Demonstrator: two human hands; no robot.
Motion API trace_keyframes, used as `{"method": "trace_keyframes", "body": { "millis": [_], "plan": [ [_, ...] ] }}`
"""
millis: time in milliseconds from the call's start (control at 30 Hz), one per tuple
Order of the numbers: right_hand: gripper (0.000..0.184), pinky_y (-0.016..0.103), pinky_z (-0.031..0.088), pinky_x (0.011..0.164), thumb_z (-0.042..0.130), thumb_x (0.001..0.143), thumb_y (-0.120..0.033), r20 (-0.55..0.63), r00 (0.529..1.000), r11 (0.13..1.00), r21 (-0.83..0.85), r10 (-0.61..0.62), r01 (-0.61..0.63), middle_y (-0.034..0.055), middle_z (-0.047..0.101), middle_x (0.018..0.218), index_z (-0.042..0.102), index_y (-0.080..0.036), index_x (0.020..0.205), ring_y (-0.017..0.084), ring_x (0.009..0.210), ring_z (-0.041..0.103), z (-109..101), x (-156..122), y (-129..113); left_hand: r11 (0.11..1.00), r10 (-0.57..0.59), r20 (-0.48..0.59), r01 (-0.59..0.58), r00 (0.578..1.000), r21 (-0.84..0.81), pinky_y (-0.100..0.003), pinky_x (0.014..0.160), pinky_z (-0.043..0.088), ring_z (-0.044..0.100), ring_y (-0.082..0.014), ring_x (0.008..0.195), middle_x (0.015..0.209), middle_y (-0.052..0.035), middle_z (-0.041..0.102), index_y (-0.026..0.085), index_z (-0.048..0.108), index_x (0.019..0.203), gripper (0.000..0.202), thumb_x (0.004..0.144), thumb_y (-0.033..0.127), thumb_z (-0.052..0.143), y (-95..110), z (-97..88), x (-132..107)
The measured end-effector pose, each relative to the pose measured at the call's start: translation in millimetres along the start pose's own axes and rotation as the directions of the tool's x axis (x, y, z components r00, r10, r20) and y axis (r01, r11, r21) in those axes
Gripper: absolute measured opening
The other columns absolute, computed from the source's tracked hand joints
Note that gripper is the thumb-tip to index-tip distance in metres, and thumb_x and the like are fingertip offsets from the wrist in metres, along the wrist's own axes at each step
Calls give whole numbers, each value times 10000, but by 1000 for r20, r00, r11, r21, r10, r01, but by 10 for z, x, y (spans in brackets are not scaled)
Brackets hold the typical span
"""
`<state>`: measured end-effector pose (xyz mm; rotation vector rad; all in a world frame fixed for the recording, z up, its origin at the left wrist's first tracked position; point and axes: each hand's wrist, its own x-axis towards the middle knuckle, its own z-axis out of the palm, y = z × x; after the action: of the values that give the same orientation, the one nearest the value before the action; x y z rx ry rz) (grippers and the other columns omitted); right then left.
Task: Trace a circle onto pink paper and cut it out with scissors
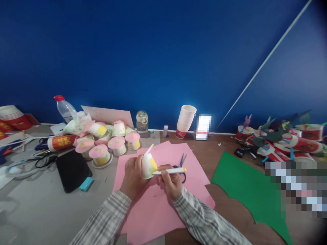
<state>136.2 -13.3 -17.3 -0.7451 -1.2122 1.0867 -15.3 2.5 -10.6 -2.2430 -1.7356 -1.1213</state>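
My left hand [132, 175] is wrapped round a white paper cup [148, 166] with yellow and green colouring on its side. The cup is tilted, and a short white stick-like piece [148, 150], perhaps a marker cap, stands out by its upper edge. In my right hand [170, 180] is a white marker [171, 171] with a yellow end, its tip against or very close to the cup. Pink paper sheets [150, 217] lie under both hands. Scissors [183, 160] rest on the pink paper, their handles partly hidden behind my right hand and the marker.
Several decorated cups with pink tops [99, 153] stand on the left, by a black tablet-like slab [73, 170]. A leaning cup stack [186, 119] and a glass jar [142, 122] are at the wall. Green paper [245, 187] and red cups [276, 153] lie right.
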Motion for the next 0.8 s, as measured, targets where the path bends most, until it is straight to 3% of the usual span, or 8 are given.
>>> {"method": "trace_keyframes", "body": {
  "millis": [267,567,800],
  "plan": [
    [165,243,420,416,496,805,-265,49,990,975,-174,-133,139,-10,533,556,637,-179,804,136,426,497,7,11,-106,1000,-11,-3,11,1000,19,-467,740,441,473,-272,800,834,-61,489,150,392,1139,715,570,538,586,25,-17,15],
    [161,230,404,390,502,803,-273,60,995,980,-173,-84,93,10,551,635,636,-183,803,132,433,495,-19,-2,-16,999,-27,3,27,1000,24,-478,755,443,475,-282,820,846,-62,477,155,390,1143,734,548,527,606,-4,10,3],
    [155,235,413,386,519,790,-271,31,996,987,-139,-81,84,-2,548,589,644,-181,769,133,417,492,-3,8,-17,999,-38,13,38,999,27,-467,754,440,473,-283,826,842,-58,475,165,397,1136,706,548,487,619,-8,18,-2]
  ]
}}
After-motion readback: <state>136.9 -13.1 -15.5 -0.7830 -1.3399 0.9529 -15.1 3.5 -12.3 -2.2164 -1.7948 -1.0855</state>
